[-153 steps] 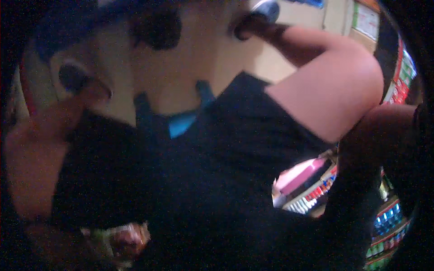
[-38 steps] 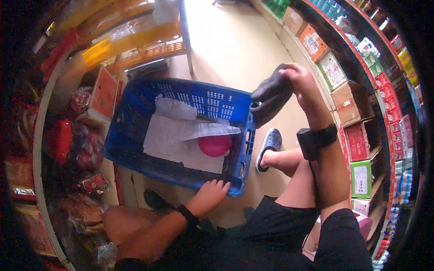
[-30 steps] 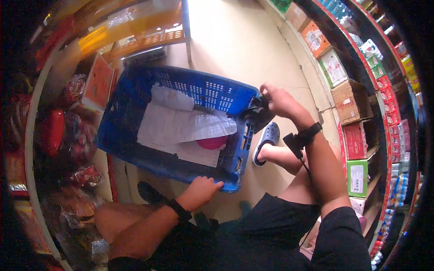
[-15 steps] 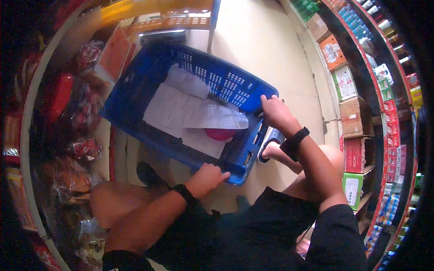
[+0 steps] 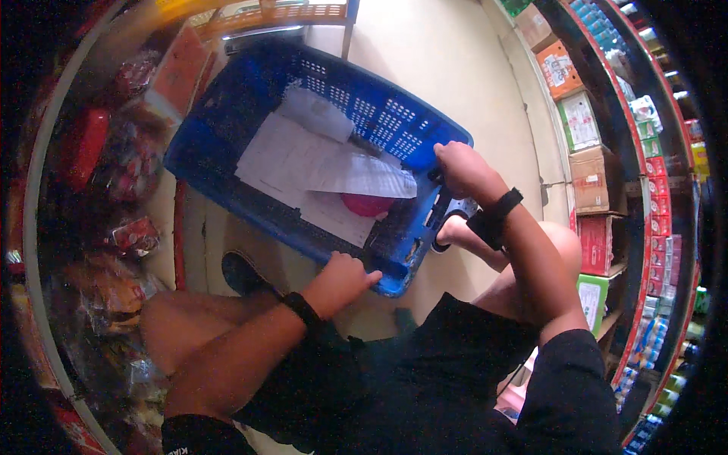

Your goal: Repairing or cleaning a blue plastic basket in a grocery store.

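A blue plastic basket (image 5: 220, 189) with perforated sides sits in front of me, turned at an angle. My left hand (image 5: 343, 287) is closed on its near rim, close to the near right corner. At the right end, my right hand (image 5: 469, 173) grips the rim near the far corner; its fingertips are partly hidden. White paper sheets (image 5: 280, 163) lie across the basket's floor, some of them curled up. Beneath one curled sheet shows a round pink-red object (image 5: 365, 204), mostly covered.
Shelves with packaged goods (image 5: 656, 220) and cardboard boxes (image 5: 588, 182) line the right. On the left a rack holds plastic-wrapped packets (image 5: 133, 235). A yellow-orange slatted crate (image 5: 280, 14) stands beyond the basket. Pale tiled floor (image 5: 432, 61) runs ahead, and my feet flank the basket.
The basket has shifted slightly away and to the left, its far side now higher in view. Both my hands have moved with it, keeping their grip.
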The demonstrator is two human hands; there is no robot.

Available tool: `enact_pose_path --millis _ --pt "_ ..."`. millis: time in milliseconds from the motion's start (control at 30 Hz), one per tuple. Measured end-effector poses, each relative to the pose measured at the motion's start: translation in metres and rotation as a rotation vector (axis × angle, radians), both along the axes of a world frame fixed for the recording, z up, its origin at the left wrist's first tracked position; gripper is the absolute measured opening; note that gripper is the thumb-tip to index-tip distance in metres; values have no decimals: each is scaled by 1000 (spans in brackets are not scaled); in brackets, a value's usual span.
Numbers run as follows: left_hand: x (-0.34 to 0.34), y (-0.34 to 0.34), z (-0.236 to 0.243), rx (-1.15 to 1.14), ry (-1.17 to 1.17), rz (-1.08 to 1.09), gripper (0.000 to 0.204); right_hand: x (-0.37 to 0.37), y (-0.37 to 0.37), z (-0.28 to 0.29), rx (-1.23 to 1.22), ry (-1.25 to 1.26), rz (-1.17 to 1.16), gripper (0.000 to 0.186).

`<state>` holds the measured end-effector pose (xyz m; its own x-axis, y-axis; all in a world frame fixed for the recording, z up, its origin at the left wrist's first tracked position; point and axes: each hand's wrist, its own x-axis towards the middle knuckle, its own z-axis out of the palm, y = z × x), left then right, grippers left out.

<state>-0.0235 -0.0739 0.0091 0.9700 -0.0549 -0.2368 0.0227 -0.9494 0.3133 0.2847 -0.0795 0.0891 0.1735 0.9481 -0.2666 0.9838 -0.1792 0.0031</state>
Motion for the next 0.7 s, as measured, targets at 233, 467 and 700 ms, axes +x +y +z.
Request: enact_pose_path --millis 233,467,700 --pt "3 6 15 -2 22 -23 28 21 3 14 -186 287 -110 13" --pt "0 4 10 13 3 7 26 8 -1 -2 13 -305 -26 8" --pt "-1 6 6 23 16 4 23 -4 2 -5 -12 -267 34 8"
